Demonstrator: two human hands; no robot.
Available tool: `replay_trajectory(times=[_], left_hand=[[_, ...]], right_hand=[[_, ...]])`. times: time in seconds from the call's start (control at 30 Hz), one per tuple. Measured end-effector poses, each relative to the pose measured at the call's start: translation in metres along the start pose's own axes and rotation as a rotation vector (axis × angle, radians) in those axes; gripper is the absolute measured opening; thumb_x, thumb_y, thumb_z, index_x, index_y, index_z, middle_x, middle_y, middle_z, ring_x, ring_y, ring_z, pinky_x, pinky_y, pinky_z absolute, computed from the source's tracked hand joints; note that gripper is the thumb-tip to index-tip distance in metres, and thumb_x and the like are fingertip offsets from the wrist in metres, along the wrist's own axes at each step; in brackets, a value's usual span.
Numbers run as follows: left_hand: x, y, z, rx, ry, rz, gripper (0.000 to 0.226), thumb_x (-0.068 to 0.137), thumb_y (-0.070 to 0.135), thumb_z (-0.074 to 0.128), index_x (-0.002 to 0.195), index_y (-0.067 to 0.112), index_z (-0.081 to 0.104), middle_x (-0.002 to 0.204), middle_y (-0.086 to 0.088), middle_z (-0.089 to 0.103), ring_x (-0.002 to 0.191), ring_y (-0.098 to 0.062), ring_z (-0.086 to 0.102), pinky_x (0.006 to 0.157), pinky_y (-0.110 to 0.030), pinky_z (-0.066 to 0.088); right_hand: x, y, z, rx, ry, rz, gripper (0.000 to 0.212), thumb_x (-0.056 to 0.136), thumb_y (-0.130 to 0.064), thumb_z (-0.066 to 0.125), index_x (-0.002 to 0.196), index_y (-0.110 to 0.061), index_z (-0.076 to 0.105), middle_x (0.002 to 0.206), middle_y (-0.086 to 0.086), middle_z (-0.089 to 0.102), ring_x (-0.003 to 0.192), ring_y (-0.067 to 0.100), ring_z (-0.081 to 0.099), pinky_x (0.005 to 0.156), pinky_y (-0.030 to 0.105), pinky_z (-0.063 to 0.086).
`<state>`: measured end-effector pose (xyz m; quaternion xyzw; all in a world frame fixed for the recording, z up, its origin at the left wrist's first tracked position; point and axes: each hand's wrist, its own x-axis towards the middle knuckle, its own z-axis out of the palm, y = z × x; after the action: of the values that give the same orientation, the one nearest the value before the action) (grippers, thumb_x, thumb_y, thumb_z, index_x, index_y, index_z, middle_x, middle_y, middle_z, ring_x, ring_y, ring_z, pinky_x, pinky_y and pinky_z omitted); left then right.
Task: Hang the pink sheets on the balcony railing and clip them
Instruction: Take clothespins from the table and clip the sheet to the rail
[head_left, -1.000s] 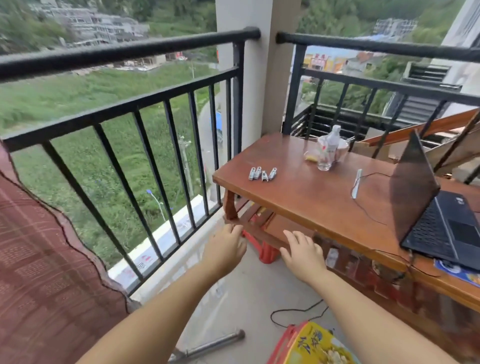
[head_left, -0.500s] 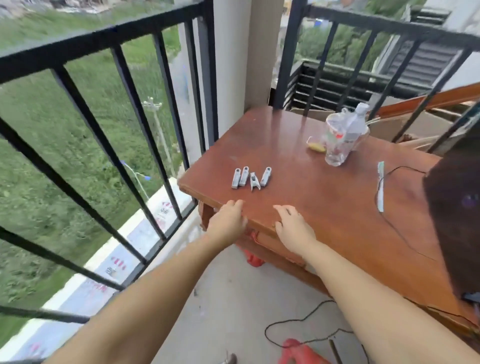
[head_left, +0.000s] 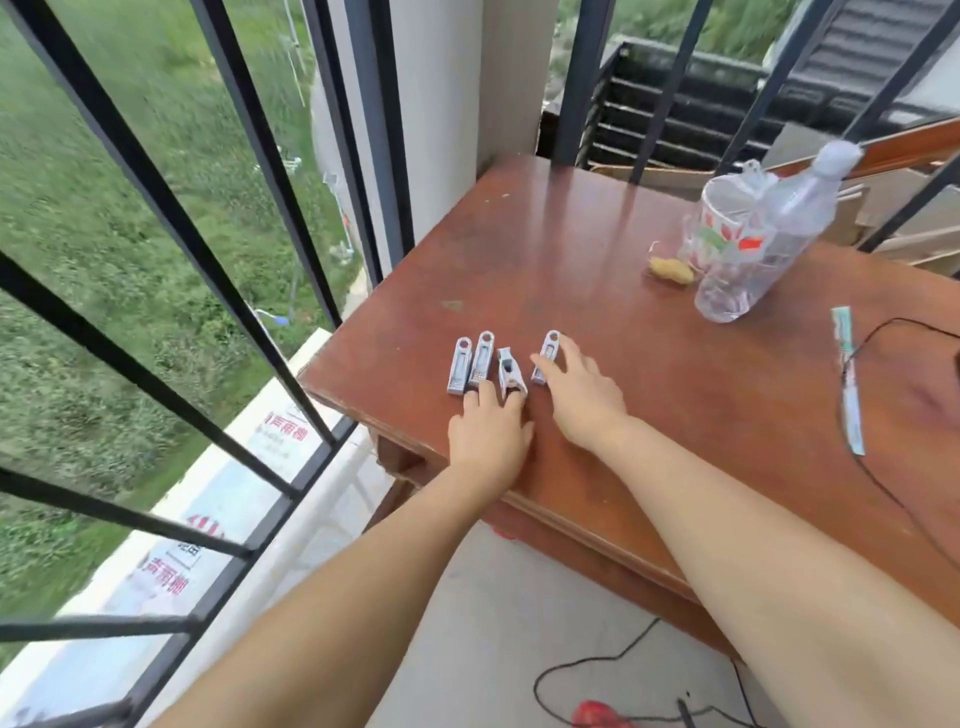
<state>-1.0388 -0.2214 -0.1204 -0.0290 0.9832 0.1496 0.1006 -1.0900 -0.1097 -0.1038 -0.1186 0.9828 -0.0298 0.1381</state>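
Grey clips (head_left: 485, 362) near the table's (head_left: 597, 260) railing-side corner are now under my fingers: left hand (head_left: 488, 434) and right hand (head_left: 584, 395), both open, have arrived; pink sheets out of view

Four small grey plastic clothes pegs (head_left: 488, 362) lie in a row near the left edge of the reddish-brown wooden table (head_left: 597, 270). Just before them rest the left hand (head_left: 488, 436) and right hand (head_left: 584, 395). The black metal balcony railing (head_left: 171, 218) stands left; a clear plastic bottle (head_left: 763, 244) stands far right.

Plastic bottle (head_left: 769, 234) on wooden table (head_left: 597, 249)
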Motion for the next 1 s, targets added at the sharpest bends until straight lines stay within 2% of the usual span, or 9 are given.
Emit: replay_trajectory(times=[0.17, 0.37, 0.53, 0.63, 0.73, 0.8, 0.87, 0.93, 1.0], left_hand=[[0.008, 0.001, 0.002, -0.054, 0.152, 0.000, 0.040, 0.093, 0.038, 0.045, 0.120, 0.009, 0.043, 0.124, -0.013, 0.043, 0.117, -0.030, 0.045, 0.083, -0.039, 0.045], [0.038, 0.010, 0.001, 0.120, 0.082, 0.052, 0.037, 0.096, 0.035, 0.041, 0.125, 0.012, 0.040, 0.124, -0.015, 0.045, 0.115, -0.031, 0.047, 0.077, -0.039, 0.045], [0.024, 0.016, 0.004, 0.092, 0.091, 0.062, 0.030, 0.091, 0.008, 0.038, 0.120, 0.011, 0.044, 0.119, -0.017, 0.046, 0.108, -0.033, 0.050, 0.071, -0.039, 0.044], [0.000, 0.026, -0.002, -0.191, 0.100, 0.042, 0.034, 0.091, 0.011, 0.039, 0.125, 0.007, 0.040, 0.114, -0.018, 0.046, 0.099, -0.037, 0.056, 0.069, -0.038, 0.041], [-0.030, 0.030, -0.015, -0.612, 0.084, 0.043, 0.053, 0.090, 0.009, 0.041, 0.140, 0.015, 0.025, 0.114, -0.009, 0.043, 0.092, -0.039, 0.058, 0.074, -0.037, 0.044], [-0.051, 0.031, -0.027, -0.798, 0.026, 0.019, 0.074, 0.087, 0.008, 0.044, 0.148, 0.025, 0.005, 0.112, 0.001, 0.038, 0.094, -0.029, 0.056, 0.081, -0.035, 0.045], [-0.073, 0.032, -0.035, -0.986, -0.058, -0.109, 0.079, 0.078, 0.011, 0.050, 0.145, 0.027, 0.012, 0.103, -0.001, 0.047, 0.084, -0.022, 0.054, 0.078, -0.035, 0.048], [-0.101, 0.032, -0.043, -1.230, -0.127, -0.250, 0.056, 0.072, 0.011, 0.052, 0.125, 0.019, 0.036, 0.093, -0.006, 0.051, 0.077, -0.021, 0.055, 0.078, -0.039, 0.054], [-0.134, 0.029, -0.047, -1.357, -0.163, -0.314, 0.034, 0.079, 0.000, 0.052, 0.109, 0.014, 0.043, 0.096, -0.009, 0.053, 0.084, -0.021, 0.059, 0.074, -0.034, 0.058]], right_hand=[[-0.010, 0.020, 0.016, -0.035, 0.141, 0.062, 0.037, 0.089, -0.006, 0.040, 0.125, -0.014, 0.046, 0.124, 0.014, 0.042, 0.111, 0.033, 0.044, 0.082, 0.039, 0.041], [-0.016, 0.029, 0.022, 0.080, 0.189, 0.073, 0.022, 0.094, -0.016, 0.041, 0.113, -0.012, 0.050, 0.110, 0.013, 0.045, 0.101, 0.033, 0.047, 0.073, 0.038, 0.039], [-0.021, 0.032, 0.026, 0.573, 0.263, 0.219, 0.037, 0.090, -0.005, 0.041, 0.125, -0.016, 0.042, 0.115, 0.016, 0.047, 0.098, 0.036, 0.052, 0.083, 0.035, 0.042], [-0.033, 0.027, 0.014, 1.071, 0.234, 0.334, 0.064, 0.086, 0.001, 0.042, 0.139, -0.028, 0.022, 0.106, 0.013, 0.052, 0.083, 0.027, 0.061, 0.078, 0.039, 0.054], [-0.054, 0.017, -0.006, 1.464, 0.107, 0.448, 0.059, 0.092, -0.002, 0.038, 0.143, -0.024, 0.018, 0.110, 0.008, 0.046, 0.077, 0.017, 0.060, 0.067, 0.030, 0.056], [-0.072, 0.011, -0.021, 1.517, 0.022, 0.476, 0.041, 0.095, -0.008, 0.034, 0.135, -0.017, 0.033, 0.109, 0.007, 0.047, 0.073, 0.014, 0.058, 0.060, 0.025, 0.055], [-0.095, 0.004, -0.033, 1.487, -0.068, 0.461, 0.026, 0.095, -0.011, 0.030, 0.116, -0.014, 0.046, 0.092, 0.004, 0.050, 0.066, 0.011, 0.055, 0.051, 0.021, 0.048], [-0.122, -0.002, -0.041, 1.445, -0.127, 0.414, 0.023, 0.094, -0.010, 0.031, 0.106, -0.012, 0.050, 0.080, 0.001, 0.051, 0.061, 0.010, 0.051, 0.045, 0.019, 0.040], [-0.154, -0.008, -0.045, 1.413, -0.167, 0.352, 0.022, 0.092, -0.008, 0.033, 0.102, -0.009, 0.053, 0.075, 0.002, 0.052, 0.057, 0.009, 0.048, 0.044, 0.017, 0.035]])
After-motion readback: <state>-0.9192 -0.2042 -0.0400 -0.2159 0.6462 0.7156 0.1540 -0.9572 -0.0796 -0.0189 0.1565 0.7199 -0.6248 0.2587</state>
